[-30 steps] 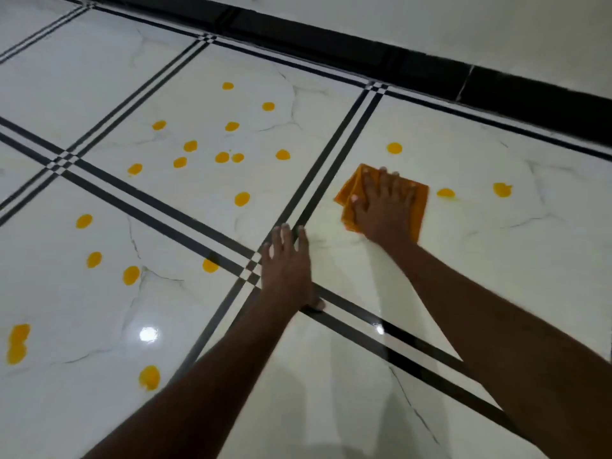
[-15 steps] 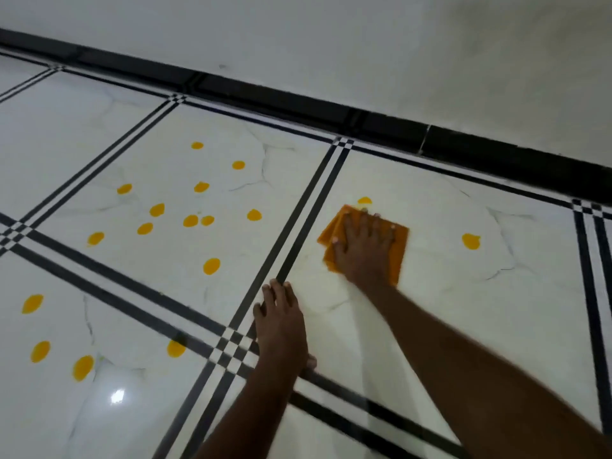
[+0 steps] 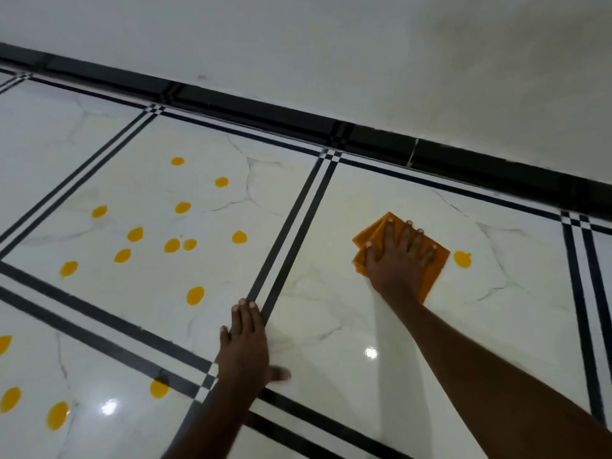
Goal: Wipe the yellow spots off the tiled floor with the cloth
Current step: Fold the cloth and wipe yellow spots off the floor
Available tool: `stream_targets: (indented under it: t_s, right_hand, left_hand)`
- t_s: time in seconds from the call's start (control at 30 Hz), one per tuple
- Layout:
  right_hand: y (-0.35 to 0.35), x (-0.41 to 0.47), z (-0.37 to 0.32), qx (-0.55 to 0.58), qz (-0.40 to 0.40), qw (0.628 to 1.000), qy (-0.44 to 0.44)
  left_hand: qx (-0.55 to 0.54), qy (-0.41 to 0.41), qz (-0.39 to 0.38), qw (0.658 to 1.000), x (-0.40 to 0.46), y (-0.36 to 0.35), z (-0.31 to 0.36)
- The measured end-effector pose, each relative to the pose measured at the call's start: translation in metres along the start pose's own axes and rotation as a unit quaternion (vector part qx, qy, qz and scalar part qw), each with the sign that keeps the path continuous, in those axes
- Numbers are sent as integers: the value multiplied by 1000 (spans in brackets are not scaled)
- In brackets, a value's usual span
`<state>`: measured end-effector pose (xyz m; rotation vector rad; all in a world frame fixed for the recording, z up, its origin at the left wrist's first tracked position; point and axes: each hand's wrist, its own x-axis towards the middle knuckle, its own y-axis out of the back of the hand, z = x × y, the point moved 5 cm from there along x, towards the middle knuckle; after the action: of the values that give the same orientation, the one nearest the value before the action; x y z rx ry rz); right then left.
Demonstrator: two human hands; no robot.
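Observation:
An orange folded cloth lies flat on a white marble-look floor tile. My right hand presses down on it with fingers spread. One yellow spot sits just right of the cloth's edge, a little apart from it. Several yellow spots dot the tile to the left, and more lie at the lower left. My left hand rests flat on the floor beside the black double stripe, holding nothing.
Black double stripes divide the tiles. A black skirting band runs along the foot of a white wall just beyond the cloth. The glossy floor reflects a ceiling light.
The cloth under my right hand has slid right toward the lone spot; two spots near it on that tile are gone. The view has tilted up toward the wall. My left hand stays planted.

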<state>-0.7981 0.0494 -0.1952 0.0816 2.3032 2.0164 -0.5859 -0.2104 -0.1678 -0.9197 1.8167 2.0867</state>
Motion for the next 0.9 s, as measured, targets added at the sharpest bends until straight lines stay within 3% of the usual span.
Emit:
stream_targets:
  t_s: [0.1, 0.3, 0.5, 0.57, 0.67, 0.7, 0.77, 0.9]
  right_hand:
    - [2, 0, -10, 3, 7, 1000, -4]
    - [-3, 20, -39, -30, -3, 997, 77]
    - [-8, -41, -109, -13, -49, 950, 308]
    - [-1, -15, -72, -7, -42, 960, 277]
    - [11, 5, 27, -9, -26, 996, 82]
    - [15, -6, 53, -16, -18, 998, 57]
    - [19, -42, 72, -20, -10, 998, 54]
    - [10, -106, 26, -19, -40, 992, 115]
  left_hand:
    - [16, 1, -14, 1000, -9, -2, 6]
    - [22, 25, -3, 999, -8, -3, 12]
    - [38, 21, -1, 999, -6, -3, 9]
    - [38, 16, -2, 999, -4, -5, 12]
    - [32, 20, 5, 999, -4, -3, 8]
    - [34, 18, 1, 999, -5, -4, 8]
    - [41, 15, -3, 999, -5, -4, 10]
    - [50, 26, 3, 998, -11, 7, 16]
